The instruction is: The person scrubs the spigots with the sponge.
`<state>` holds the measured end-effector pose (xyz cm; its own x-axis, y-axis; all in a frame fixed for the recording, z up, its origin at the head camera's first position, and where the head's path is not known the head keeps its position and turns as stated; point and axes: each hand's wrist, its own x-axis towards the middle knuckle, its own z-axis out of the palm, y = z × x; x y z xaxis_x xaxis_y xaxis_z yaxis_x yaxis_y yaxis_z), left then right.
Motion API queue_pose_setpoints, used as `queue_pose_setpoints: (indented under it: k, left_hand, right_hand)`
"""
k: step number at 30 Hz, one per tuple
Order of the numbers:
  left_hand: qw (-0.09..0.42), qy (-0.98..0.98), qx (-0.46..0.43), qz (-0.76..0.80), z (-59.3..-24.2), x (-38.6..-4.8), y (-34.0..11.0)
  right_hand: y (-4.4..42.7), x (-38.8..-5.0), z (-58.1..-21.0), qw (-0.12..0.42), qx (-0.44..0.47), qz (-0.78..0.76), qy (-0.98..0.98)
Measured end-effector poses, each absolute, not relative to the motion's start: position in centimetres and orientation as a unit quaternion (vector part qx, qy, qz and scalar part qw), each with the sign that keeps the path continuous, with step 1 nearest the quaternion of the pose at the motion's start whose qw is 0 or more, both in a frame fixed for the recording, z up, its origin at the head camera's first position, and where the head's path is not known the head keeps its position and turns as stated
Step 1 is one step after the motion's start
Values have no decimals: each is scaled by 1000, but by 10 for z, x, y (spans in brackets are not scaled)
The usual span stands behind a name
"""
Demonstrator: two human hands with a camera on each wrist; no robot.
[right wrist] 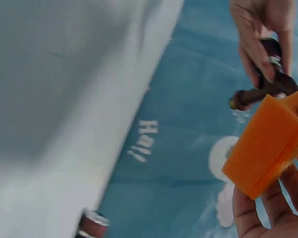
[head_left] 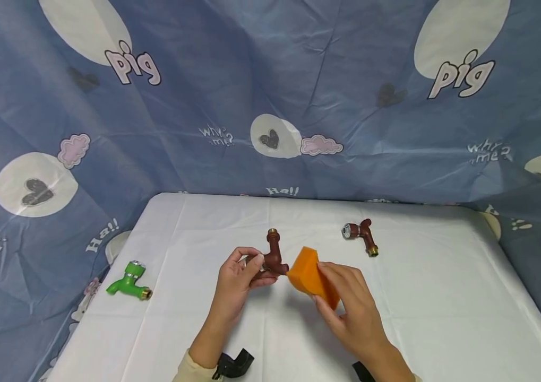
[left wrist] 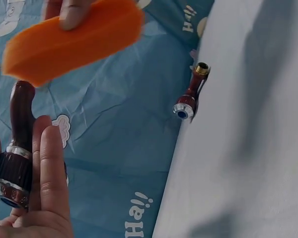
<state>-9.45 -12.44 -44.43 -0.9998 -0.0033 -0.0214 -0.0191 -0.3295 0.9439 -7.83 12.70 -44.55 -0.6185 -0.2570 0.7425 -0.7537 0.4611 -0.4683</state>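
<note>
A dark brown tap (head_left: 274, 255) is held above the table by my left hand (head_left: 238, 281), thumb and fingers around its ribbed handle end. Its brass-threaded end points away from me and its spout points right. My right hand (head_left: 353, 302) grips an orange sponge (head_left: 309, 273) between thumb and fingers. The sponge (left wrist: 74, 42) is right at the spout tip in the left wrist view; whether they touch is hard to tell. In the right wrist view the sponge (right wrist: 265, 146) hides part of the tap (right wrist: 260, 94).
A second brown tap (head_left: 363, 236) with a silver cap lies at the back right of the white table (head_left: 442, 297). A green tap (head_left: 129, 281) lies at the left. Behind the table hangs a blue printed cloth (head_left: 370, 175). Black straps (head_left: 234, 364) sit at the wrists.
</note>
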Motion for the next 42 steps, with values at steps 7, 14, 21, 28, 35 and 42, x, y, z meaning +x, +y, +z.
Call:
queue_pose_setpoints:
  k: [7,14,21,28,35,42]
  left_hand:
    - [19,597,19,802,-442,-93,-122]
    - [40,617,54,784,-443,-90,-119]
    - [53,646,72,758,-441,-87,-115]
    - [57,657,79,748,-439,-86,-114]
    - [54,668,66,739,-438,-87,-117]
    - [61,670,71,737,-438,-87,-117]
  right_hand:
    - [124,-91,-419,318,330,419,-784]
    - [121,-108,-410,304,354,387,-795]
    - [120,-120,-408,280,353,352,-820]
    - [114,-113,-413,249,356,327,-839]
    - [114,-102,-420,251,375,306,-838]
    - [119,-97,-416,222,381,292,-848]
